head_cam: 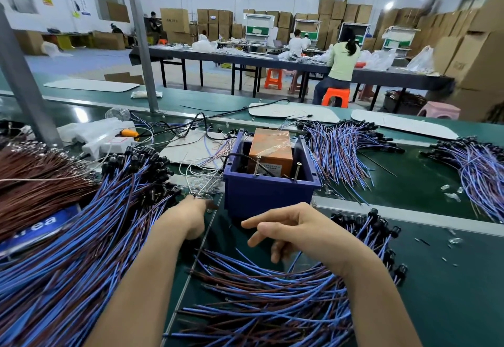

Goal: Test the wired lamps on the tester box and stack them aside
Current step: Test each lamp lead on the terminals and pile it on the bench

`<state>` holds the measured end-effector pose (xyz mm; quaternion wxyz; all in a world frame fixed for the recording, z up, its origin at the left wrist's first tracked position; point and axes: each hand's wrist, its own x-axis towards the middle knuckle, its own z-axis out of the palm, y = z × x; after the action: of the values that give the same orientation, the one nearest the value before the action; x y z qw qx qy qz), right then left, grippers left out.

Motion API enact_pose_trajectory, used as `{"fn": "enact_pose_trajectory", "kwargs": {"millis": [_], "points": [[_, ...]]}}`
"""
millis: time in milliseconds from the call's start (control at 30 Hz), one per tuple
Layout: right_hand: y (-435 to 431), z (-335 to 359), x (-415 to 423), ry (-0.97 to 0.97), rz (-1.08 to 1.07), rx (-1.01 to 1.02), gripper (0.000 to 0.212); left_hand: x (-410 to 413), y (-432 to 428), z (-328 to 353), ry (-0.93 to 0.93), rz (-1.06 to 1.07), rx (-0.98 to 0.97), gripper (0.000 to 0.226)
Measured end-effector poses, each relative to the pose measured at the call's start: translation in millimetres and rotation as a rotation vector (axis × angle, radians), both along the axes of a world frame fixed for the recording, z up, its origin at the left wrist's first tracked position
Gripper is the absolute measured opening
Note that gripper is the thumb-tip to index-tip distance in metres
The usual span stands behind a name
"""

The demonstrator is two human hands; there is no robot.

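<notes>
- The tester box point(268, 193), a blue bin with an orange block point(271, 150) inside it, stands on the green table point(450, 292). Two upright screws point(257, 166) stand at its near rim.
- The left hand point(191, 219) lies just beside the box's near-left corner. Its fingertips reach a cluster of clear bulbs point(200, 185) on thin white leads.
- A small dark piece shows at those fingertips, but I cannot tell whether the grip is clamped on it.
- The right hand point(297, 229) hovers just in front of the box, on the wearer's side. Its grip is apart, with the fingers loosely curved and spread, holding nothing.
- Under that hand, in front of the box, a fan of wired lamps point(272, 294) with blue and brown leads lies on the table. Their black heads point(381, 234) curve round to the box's front right.
- Left of the box spreads a much larger heap of lamps point(81, 251) of the same kind, with its black heads nearest the box.
- Further left of the box lies a bundle of brown wires point(35, 185).
- Right of the box, and a little behind it, is another lamp bundle point(341, 153). A second bundle point(477, 169) lies well beyond that one.
- Behind the box to the left sits a white power strip point(109, 136). A black cable point(201, 125) runs from that side toward the box.
</notes>
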<state>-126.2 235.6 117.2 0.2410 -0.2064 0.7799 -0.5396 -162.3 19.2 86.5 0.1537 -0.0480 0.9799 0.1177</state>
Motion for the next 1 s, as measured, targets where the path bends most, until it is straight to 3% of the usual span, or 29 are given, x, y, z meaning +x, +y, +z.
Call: {"fn": "enact_pose_trajectory", "kwargs": {"millis": [133, 233, 367, 467, 533, 633, 733, 900, 1000], "points": [[-5.7, -3.2, -2.0, -0.029, -0.121, -0.066, 0.02, 9.3, -9.6, 32.9, 0.161, -0.035, 0.239, 0.064], [-17.6, -6.2, -3.6, -0.071, -0.244, -0.197, 0.018, 24.2, -6.0, 55.8, 0.309, -0.105, 0.631, 0.053], [-30.5, -9.9, -2.2, -0.12, -0.216, -0.373, 0.011, 34.6, 29.7, 67.2, 0.453, -0.172, 1.051, 0.052], [-31.9, -6.3, -4.6, -0.122, -0.302, -0.588, 0.026, 33.9, 57.5, 62.0, 0.503, -0.152, 1.111, 0.045], [-25.6, -1.1, -7.4, -0.108, -0.437, -0.683, 0.022, 31.3, 67.5, 54.0, 0.423, -0.168, 1.049, 0.045], [-3.2, 4.9, -12.3, -0.06, -0.666, -0.732, 0.016, 33.2, 68.6, 47.6, 0.074, -0.229, 1.063, 0.023], [28.5, 4.4, -15.3, 0.068, -0.831, -0.59, 0.015, 28.7, 54.2, 46.6, 0.019, -0.353, 0.89, 0.009], [76.1, -9.4, -20.0, 0.431, -1.03, 0.117, 0.02, 21.5, 13.7, 47.7, 0.071, -0.25, 0.671, 0.013], [86.8, -17.1, -20.8, 0.44, -1.093, 0.366, 0.023, 18.0, -9.7, 44.5, 0.125, -0.143, 0.555, 0.016]]}}
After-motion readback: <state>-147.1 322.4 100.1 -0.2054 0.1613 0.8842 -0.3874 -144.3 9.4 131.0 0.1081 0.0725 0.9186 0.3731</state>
